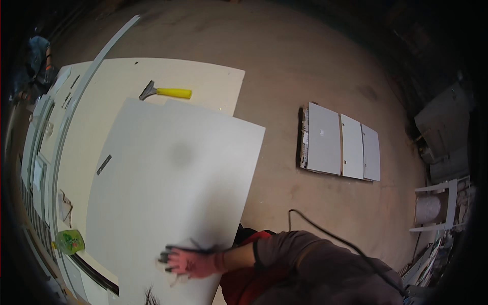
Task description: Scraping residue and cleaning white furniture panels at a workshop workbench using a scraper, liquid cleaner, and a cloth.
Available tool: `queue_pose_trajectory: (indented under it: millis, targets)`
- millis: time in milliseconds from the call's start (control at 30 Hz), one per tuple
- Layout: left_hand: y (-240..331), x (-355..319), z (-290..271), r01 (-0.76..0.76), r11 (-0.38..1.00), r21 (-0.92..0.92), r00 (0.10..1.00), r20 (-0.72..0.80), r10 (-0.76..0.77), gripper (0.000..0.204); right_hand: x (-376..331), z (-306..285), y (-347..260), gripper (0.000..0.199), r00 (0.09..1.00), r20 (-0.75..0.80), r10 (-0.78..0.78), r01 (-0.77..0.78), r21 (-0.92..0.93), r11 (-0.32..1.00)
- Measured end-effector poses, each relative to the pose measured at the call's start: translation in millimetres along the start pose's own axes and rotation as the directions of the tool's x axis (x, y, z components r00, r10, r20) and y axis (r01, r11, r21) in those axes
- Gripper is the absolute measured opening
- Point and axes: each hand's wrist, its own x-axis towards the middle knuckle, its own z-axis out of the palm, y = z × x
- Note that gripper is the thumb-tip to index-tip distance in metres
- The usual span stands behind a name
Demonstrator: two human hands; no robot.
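Note:
My right hand [192,263], in a pink glove with dark fingertips, presses down on a large white panel [178,157] near its front edge. The fingers point left and are slightly blurred. Under them, a pale edge of what looks like a white cloth [178,278] shows; most of it is hidden by the glove. A scraper [170,93] with a yellow handle and metal head lies just beyond the panel's far edge. On the panel's left part rests a small dark metal strip [104,164]. My left hand is out of sight.
The panel lies on a bigger cream board [203,73]. Along the left runs a long pale strip [76,96], with a green plastic bottle [70,242] near its lower end. White boards [324,142] are stacked on the floor at right. A black cable [330,231] crosses beside my body.

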Motion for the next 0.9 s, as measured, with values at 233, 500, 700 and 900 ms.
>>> queue_pose_trajectory:
  millis: [233, 500, 700, 900]
  targets:
    - [45.7, 67.9, 153.1, -0.002, 0.999, 0.036, 0.924, 0.381, -0.011, 0.050, -225.5, -133.3, 162.1, 0.059, 0.262, -0.709, 0.655, -0.932, -0.010, 0.362]
    - [65.7, 70.2, 226.3, 0.038, 0.997, 0.065, 0.819, 0.570, -0.068, 0.052, -230.1, -125.1, 182.4, 0.058, 0.260, -0.732, 0.630, -0.917, 0.018, 0.399]
    - [67.7, 19.7, 90.0, -0.008, 0.984, -0.179, 0.962, 0.267, 0.057, 0.053, -166.9, -60.8, 68.5, 0.070, 0.601, -0.601, 0.527, -0.742, -0.174, 0.648]
    - [-13.9, -94.5, -12.0, -0.067, 0.898, -0.434, 0.997, -0.053, 0.049, 0.054, -90.2, 44.6, -45.5, 0.078, 0.993, 0.117, 0.026, 0.010, -0.291, 0.957]
